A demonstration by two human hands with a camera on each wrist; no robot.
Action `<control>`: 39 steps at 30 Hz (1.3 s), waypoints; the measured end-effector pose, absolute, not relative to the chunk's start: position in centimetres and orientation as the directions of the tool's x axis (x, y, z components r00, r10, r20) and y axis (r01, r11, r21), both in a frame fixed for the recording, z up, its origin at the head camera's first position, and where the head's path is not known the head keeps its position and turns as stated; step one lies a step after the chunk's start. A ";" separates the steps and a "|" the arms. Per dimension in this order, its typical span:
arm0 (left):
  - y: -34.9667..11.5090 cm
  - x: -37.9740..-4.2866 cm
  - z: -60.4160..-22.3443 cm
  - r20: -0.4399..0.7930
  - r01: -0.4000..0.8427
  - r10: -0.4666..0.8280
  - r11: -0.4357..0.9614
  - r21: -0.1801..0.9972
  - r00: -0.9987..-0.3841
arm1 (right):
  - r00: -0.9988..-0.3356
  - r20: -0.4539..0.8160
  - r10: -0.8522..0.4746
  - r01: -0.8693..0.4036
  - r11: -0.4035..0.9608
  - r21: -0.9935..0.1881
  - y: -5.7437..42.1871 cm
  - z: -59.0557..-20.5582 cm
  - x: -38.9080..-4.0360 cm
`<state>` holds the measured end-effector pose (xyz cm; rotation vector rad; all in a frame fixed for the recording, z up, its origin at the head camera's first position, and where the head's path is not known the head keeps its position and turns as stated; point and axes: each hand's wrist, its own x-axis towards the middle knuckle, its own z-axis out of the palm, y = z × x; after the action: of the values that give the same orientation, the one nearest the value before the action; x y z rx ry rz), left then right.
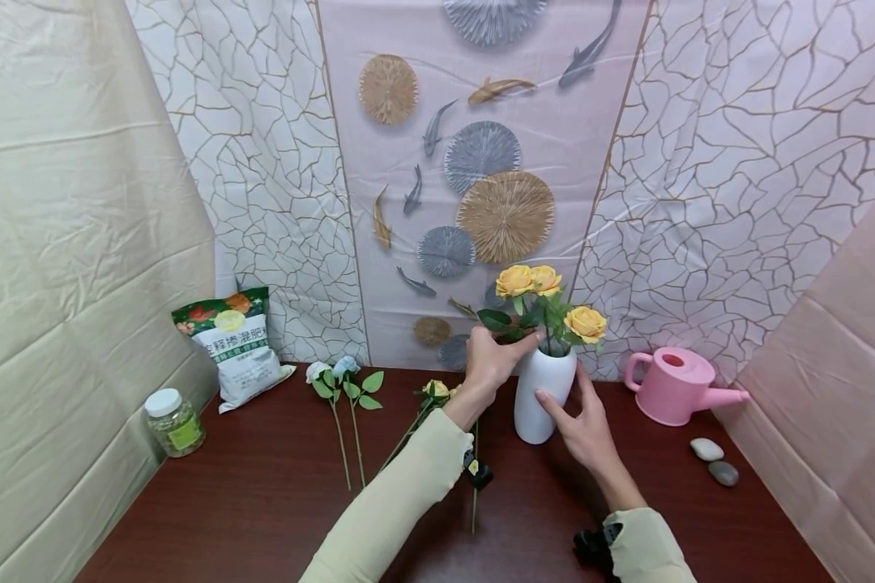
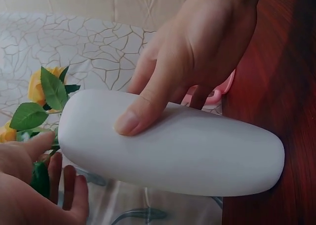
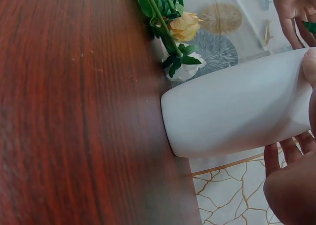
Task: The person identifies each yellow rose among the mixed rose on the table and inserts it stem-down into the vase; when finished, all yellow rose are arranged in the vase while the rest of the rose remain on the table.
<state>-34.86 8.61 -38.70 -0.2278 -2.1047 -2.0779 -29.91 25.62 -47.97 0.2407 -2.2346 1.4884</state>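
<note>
A white vase (image 1: 543,401) stands upright on the table and holds several yellow roses (image 1: 585,323) with green leaves. My right hand (image 1: 586,429) grips it from the right, thumb across the front and fingers round the far side. At the vase's mouth is my left hand (image 1: 492,360), its digits loosely bent and apart beside the rose leaves and a stem (image 2: 50,155). Whether it touches the stem is hard to tell. In the right wrist view, the vase's base (image 3: 173,124) meets the tabletop.
Loose yellow roses (image 1: 435,389) lie behind my left forearm. Farther left are white and blue flowers (image 1: 346,366), a fertilizer bag (image 1: 244,356) and a lidded jar (image 1: 175,425). On the right stand a pink watering can (image 1: 671,389) and two stones, one white (image 1: 706,449), one grey (image 1: 723,473).
</note>
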 end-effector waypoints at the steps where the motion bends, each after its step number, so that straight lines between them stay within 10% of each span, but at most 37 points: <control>1: 8.5 -34.9 -38.7 0.247 0.247 -0.016 -0.004 0.969 -0.969 | -0.887 0.453 0.096 -0.380 0.407 -0.830 25.6 -48.0 -29.9; 39: 9.0 -35.9 -38.3 0.302 0.307 0.058 0.118 0.944 -0.952 | -0.884 0.459 0.091 -0.390 0.398 -0.830 25.5 -48.0 -29.9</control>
<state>-35.95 8.97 -38.32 -0.3646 -2.1982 -1.9340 -29.92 25.54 -47.96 0.2567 -2.2266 1.4935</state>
